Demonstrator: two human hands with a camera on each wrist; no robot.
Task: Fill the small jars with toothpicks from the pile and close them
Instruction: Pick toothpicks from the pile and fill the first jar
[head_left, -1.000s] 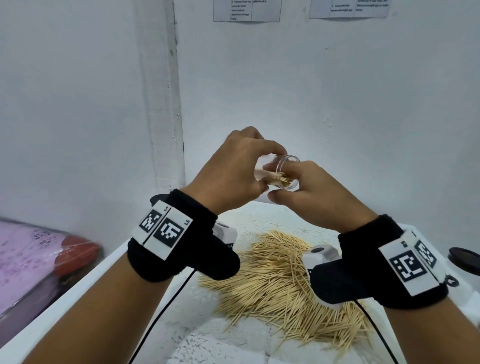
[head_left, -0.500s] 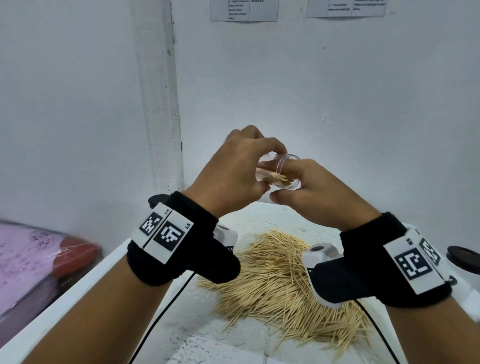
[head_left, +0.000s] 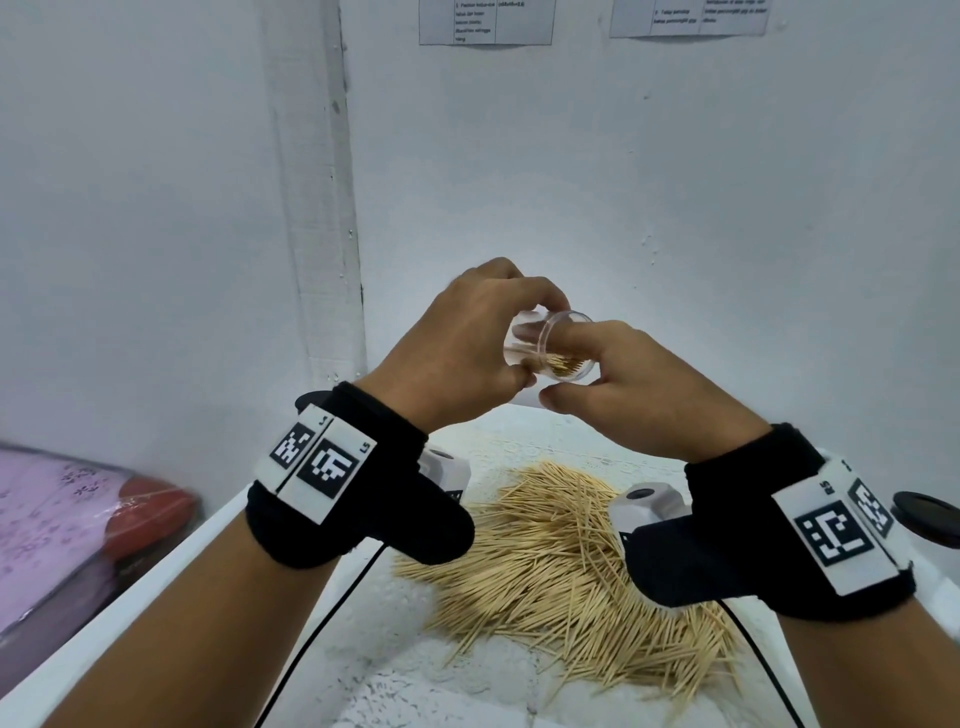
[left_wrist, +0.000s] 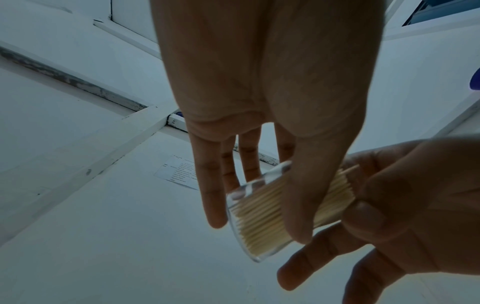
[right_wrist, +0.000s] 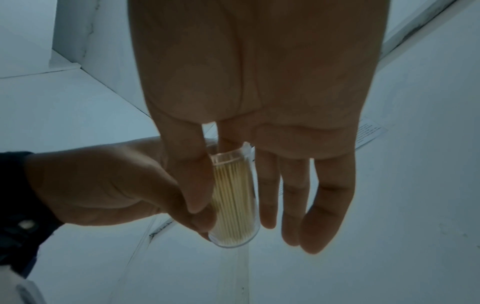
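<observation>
A small clear jar (head_left: 550, 345) half full of toothpicks is held up in front of the wall, tilted with its open mouth toward my right. My left hand (head_left: 467, 343) grips its body, thumb on the near side and fingers behind, as the left wrist view shows around the jar (left_wrist: 259, 216). My right hand (head_left: 597, 358) has its index fingertip in the jar's mouth and its thumb against the outer wall, seen beside the jar (right_wrist: 233, 195) in the right wrist view. No lid is on the jar. The toothpick pile (head_left: 561, 561) lies below on the white table (head_left: 395, 649).
A round black lid (head_left: 924, 517) sits at the table's right edge. Left of the table lie a pink patterned bundle (head_left: 52, 519) and something red (head_left: 145, 514). The white wall stands close behind, with printed sheets (head_left: 483, 21) stuck high up.
Both hands and the jar stay almost where they were. My right index finger sits slightly further into the jar's mouth.
</observation>
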